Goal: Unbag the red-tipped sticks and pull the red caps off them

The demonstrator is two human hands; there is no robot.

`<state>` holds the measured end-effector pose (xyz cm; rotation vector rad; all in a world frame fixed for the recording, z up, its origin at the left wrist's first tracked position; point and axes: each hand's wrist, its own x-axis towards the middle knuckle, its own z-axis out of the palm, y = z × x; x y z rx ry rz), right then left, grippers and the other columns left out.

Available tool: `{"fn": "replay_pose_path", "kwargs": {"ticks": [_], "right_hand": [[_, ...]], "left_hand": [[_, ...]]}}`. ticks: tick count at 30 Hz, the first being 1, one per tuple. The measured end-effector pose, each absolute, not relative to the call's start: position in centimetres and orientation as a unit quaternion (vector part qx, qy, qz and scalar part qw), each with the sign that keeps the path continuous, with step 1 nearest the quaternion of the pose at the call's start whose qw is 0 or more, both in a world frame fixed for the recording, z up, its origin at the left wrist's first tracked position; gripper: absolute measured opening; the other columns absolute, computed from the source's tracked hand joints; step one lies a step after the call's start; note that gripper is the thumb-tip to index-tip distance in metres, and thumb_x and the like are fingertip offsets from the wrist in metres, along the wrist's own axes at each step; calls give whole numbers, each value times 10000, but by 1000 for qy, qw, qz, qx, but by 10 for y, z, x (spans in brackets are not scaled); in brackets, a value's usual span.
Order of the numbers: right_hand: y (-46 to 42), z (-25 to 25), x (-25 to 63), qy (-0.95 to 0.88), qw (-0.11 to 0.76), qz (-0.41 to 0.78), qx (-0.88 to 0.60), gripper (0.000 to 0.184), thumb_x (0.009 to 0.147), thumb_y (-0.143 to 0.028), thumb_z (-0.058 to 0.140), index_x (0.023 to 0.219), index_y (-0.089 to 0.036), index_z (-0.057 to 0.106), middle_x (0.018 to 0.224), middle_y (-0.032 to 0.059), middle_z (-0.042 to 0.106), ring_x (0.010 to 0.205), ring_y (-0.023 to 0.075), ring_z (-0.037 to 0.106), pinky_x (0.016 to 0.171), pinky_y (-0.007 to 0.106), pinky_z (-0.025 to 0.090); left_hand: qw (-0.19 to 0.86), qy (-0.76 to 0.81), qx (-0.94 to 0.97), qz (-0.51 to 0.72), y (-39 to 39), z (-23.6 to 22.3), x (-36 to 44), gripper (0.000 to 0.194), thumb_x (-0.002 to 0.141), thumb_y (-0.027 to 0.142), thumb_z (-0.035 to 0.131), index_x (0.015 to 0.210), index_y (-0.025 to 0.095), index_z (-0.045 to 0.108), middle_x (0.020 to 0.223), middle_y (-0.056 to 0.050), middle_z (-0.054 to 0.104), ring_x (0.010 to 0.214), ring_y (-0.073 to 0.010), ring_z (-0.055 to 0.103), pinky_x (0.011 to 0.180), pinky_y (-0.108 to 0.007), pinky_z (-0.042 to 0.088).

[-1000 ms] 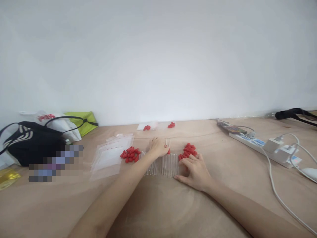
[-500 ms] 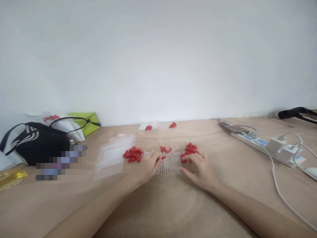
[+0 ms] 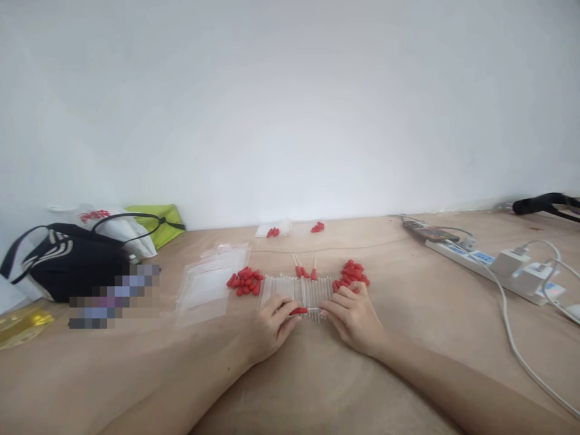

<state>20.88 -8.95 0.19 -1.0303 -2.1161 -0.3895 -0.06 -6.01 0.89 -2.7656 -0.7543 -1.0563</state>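
A row of clear glass tubes [image 3: 294, 290] lies side by side on the wooden table [image 3: 317, 386]. My left hand [image 3: 269, 326] pinches a red rubber cap [image 3: 299, 310] at the row's near edge. My right hand [image 3: 351, 317] pinches the other end of the same piece, a thin clear tube [image 3: 313, 310]. Piles of loose red caps lie left [image 3: 244, 282] and right [image 3: 351, 273] of the row. Three tubes with red caps fitted [image 3: 304, 269] lie just behind the row.
A stack of clear zip bags [image 3: 206, 284] lies to the left, with a black bag [image 3: 63, 260], a white bag and a green pouch [image 3: 156, 220] beyond. A power strip [image 3: 493, 263] with plugs, cables and a phone [image 3: 428, 232] sits at right. More red caps [image 3: 317, 227] lie by the wall.
My left hand drew back from the far side of the tubes to the near edge with a red cap. My right hand moved in to meet it at a tube.
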Motion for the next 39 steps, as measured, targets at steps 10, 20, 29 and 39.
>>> {"fn": "replay_pose_path", "kwargs": {"ticks": [10, 20, 29, 39], "right_hand": [[-99, 4, 210, -837, 398, -123, -354, 198, 795, -191, 438, 634, -173, 551, 502, -21, 474, 585, 118, 355, 656, 316, 216], [-101, 1, 213, -839, 392, -126, -355, 226, 803, -223, 439, 615, -177, 556, 465, -26, 465, 578, 111, 360, 676, 323, 222], [-92, 7, 252, -780, 417, -84, -459, 200, 837, -240, 444, 798, -214, 638, 600, 1, 612, 592, 116, 468, 651, 304, 241], [-70, 4, 226, -759, 406, -181, -476, 201, 793, -156, 449, 799, -196, 645, 589, 4, 604, 613, 126, 485, 646, 292, 235]], "left_hand": [[51, -219, -926, -305, -68, 13, -3, 278, 886, 235, 346, 706, 161, 544, 662, -31, 530, 626, -129, 469, 581, -250, 411], [63, -178, -936, -296, -68, 14, -1, 239, 864, 131, 347, 710, 156, 528, 631, -28, 526, 622, -134, 436, 570, -257, 388], [64, -298, -864, -402, -53, 20, -34, 159, 849, 162, 401, 813, 161, 556, 719, -25, 526, 669, -114, 501, 610, -222, 430], [-17, -516, -751, -412, -30, 36, -55, 290, 775, 326, 405, 916, 158, 596, 861, -60, 596, 732, -158, 576, 645, -271, 484]]}}
